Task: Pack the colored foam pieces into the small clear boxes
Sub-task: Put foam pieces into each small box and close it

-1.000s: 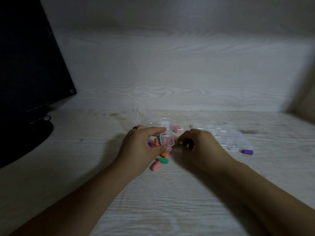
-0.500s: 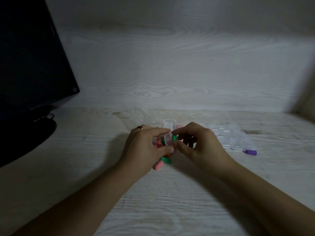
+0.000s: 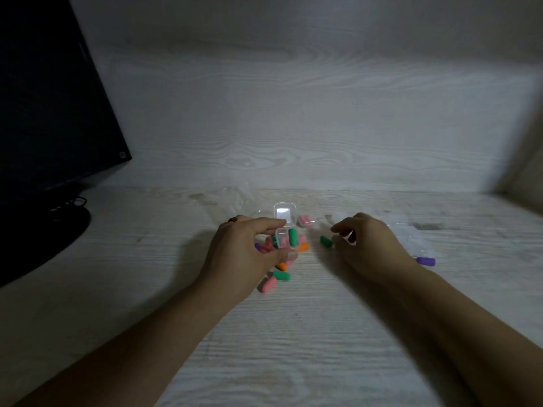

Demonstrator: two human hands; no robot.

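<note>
My left hand pinches a small clear box between thumb and forefinger, its hinged lid standing open behind. A green foam piece stands upright in the box beside a pink one. Under and around that hand lies a heap of loose foam pieces, pink, green, orange and purple. My right hand hovers to the right, fingers curled and apart, holding nothing. Just off its fingertips a green foam piece lies on the table.
A closed clear box with pink pieces sits behind the heap. More clear boxes lie behind my right hand, with a purple piece next to them. A dark monitor and its stand fill the left side. A crumpled clear bag lies at the back.
My right hand put a green piece into the box held by my left hand, then drew away to the right near another green piece.
</note>
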